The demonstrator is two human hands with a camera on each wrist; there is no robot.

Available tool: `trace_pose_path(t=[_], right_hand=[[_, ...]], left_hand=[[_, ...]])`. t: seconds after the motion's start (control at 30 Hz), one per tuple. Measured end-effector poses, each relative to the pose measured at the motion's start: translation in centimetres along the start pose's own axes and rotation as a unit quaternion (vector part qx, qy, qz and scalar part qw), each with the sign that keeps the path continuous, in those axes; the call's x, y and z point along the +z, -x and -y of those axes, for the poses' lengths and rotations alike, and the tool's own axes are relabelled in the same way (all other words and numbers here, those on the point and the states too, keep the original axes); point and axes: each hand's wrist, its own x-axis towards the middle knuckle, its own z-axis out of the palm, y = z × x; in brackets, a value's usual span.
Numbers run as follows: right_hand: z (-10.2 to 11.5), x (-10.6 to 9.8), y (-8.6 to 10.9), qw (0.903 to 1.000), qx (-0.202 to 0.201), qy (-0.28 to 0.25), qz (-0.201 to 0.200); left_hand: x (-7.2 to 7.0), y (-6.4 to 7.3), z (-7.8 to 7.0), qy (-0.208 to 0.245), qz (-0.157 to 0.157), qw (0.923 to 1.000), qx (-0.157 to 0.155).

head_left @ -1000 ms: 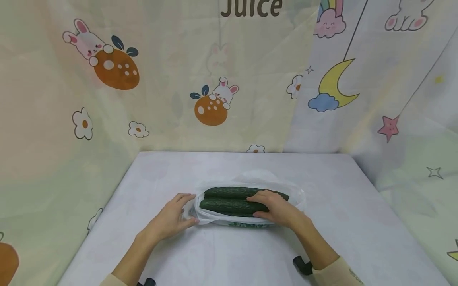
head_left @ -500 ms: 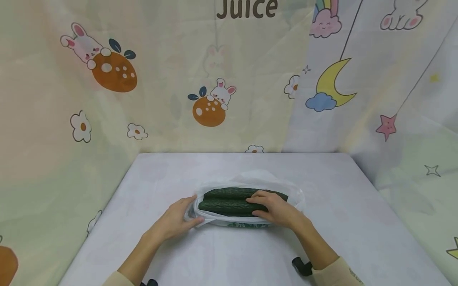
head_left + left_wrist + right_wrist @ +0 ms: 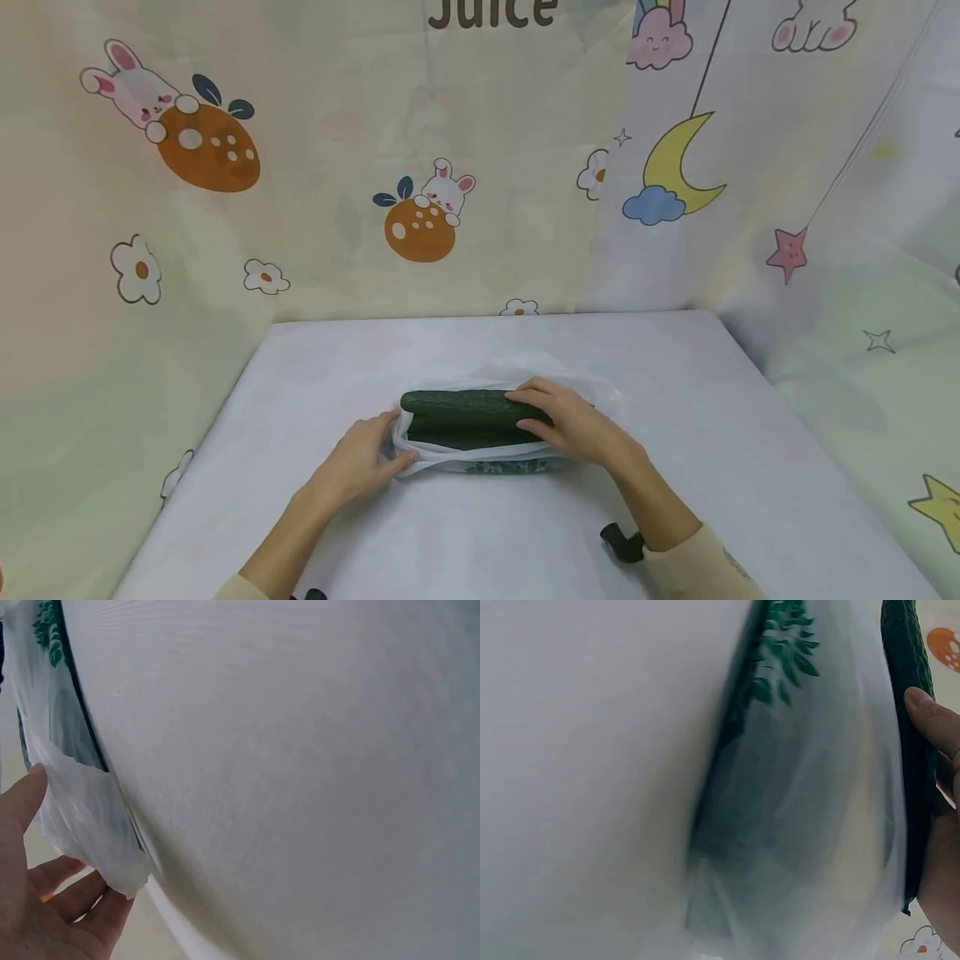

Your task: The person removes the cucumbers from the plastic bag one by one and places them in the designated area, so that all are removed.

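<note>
In the head view a white plastic bag (image 3: pixel 480 467) with green print lies mid-table, its mouth facing up. My right hand (image 3: pixel 573 423) grips a long dark green cucumber (image 3: pixel 457 402), thumb on the near side and fingers over the far side. This cucumber is raised slightly at the bag's mouth; in the right wrist view the cucumber (image 3: pixel 915 750) stands clear of the bag's edge. Below it, a second cucumber (image 3: pixel 457 433) lies shaded inside the bag. My left hand (image 3: pixel 356 458) holds the bag's left end, the thumb (image 3: pixel 26 796) on its near edge and fingers around the end.
A white cloth covers the table (image 3: pixel 465 542). Cartoon-printed fabric walls (image 3: pixel 322 167) enclose its back and sides. A black wrist-worn device (image 3: pixel 622 543) shows beside the right sleeve (image 3: pixel 697 571), and another (image 3: pixel 315 594) by the left.
My right hand has lifted the far cucumber a little from the bag, so it now covers more of the other one. The left hand has closed in on the bag's end. The view has shifted slightly.
</note>
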Motion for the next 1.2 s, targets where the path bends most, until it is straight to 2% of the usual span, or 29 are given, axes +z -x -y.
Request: trace_pose_path(t=[0.17, 0.37, 0.63, 0.83, 1.03, 1.2], right_hand=[[0.5, -1.1, -1.2, 0.9994, -0.018, -0.009, -0.027], [1.2, -3.1, -1.9, 0.9978, -0.015, 0.021, -0.061], [0.7, -5.6, -1.5, 0.9958, 0.003, 0.019, -0.09], [-1.1, -7.0, -0.4, 0.991, 0.054, 0.025, -0.12], [-3.1, -8.1, 1.3, 0.9791, 0.119, 0.038, -0.161], [-4.6, -9.0, 2.8, 0.9679, 0.175, 0.022, -0.179]], left_hand=[[-0.2, 0.2, 0.2, 0.001, 0.014, 0.9999, 0.0], [0.0, 0.2, 0.2, 0.0, 0.021, 0.9998, 0.005], [0.1, 0.3, 0.1, 0.017, 0.031, 0.999, -0.027], [0.2, 0.3, 0.1, 0.008, 0.026, 0.9993, -0.024], [0.2, 0.3, 0.1, -0.001, 0.021, 0.9997, -0.01], [0.0, 0.2, 0.1, -0.009, 0.015, 0.9998, -0.01]])
